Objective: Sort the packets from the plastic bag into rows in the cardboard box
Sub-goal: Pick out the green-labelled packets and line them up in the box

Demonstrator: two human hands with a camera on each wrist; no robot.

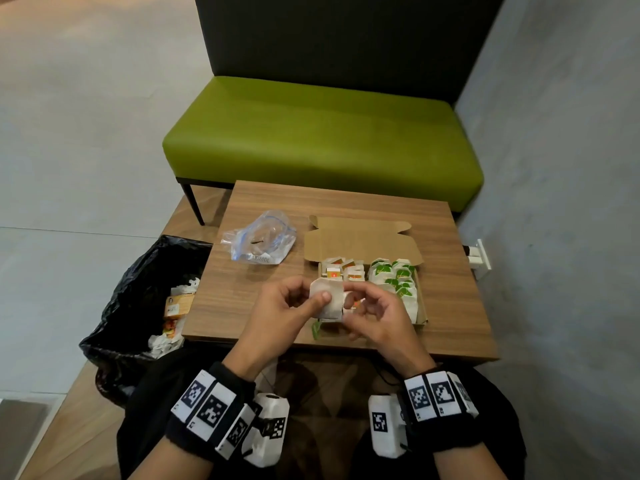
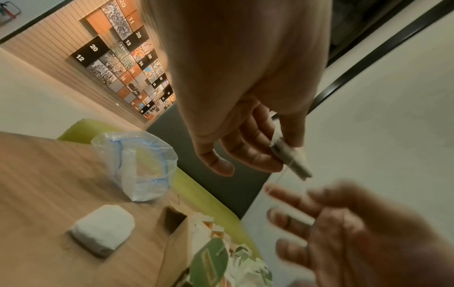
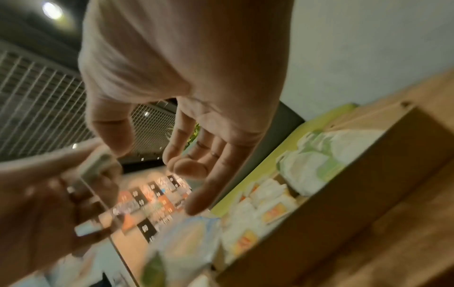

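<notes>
Above the table's front edge my left hand point(image 1: 311, 297) pinches a white packet point(image 1: 325, 299) between thumb and fingers. The left wrist view shows that packet point(image 2: 292, 159) edge-on in the left hand point(image 2: 277, 153). My right hand point(image 1: 356, 299) hovers at the packet's right edge with relaxed fingers and, in the right wrist view, the right hand point(image 3: 157, 155) holds nothing. The cardboard box point(image 1: 363, 242) has orange packets point(image 1: 341, 270) on its left and green packets point(image 1: 394, 275) on its right. The plastic bag point(image 1: 259, 242) lies left of the box.
Another white packet point(image 2: 103, 227) lies on the wooden table point(image 1: 450, 289) near the box. A green packet point(image 1: 316, 329) sits by the front edge under my hands. A black bin bag point(image 1: 145, 299) with rubbish stands left of the table. A green bench point(image 1: 322, 133) stands behind.
</notes>
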